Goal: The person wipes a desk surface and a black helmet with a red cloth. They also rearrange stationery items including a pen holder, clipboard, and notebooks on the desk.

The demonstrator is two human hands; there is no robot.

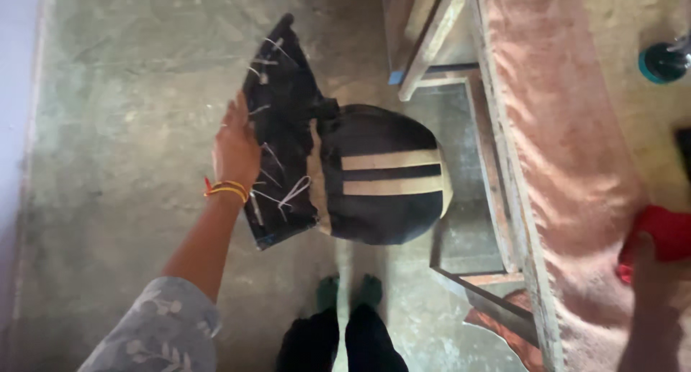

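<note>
Wooden table frame (497,192), edge draped in pink cloth (568,149). Teal round object (661,62) on the cloth's far side; red item (666,231) at its near end. Grey concrete floor (122,127) left of the frame.

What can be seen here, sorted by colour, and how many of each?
Black with tan stripes: 1, the fabric piece gripped by the left hand
Red: 1, the cloth by the right hand
Pink: 1, the table cover
Teal: 1, the round object
Total: 4

Tailoring workshop: padded worktable (568,163), thread-strewn cloth (284,134)
</note>
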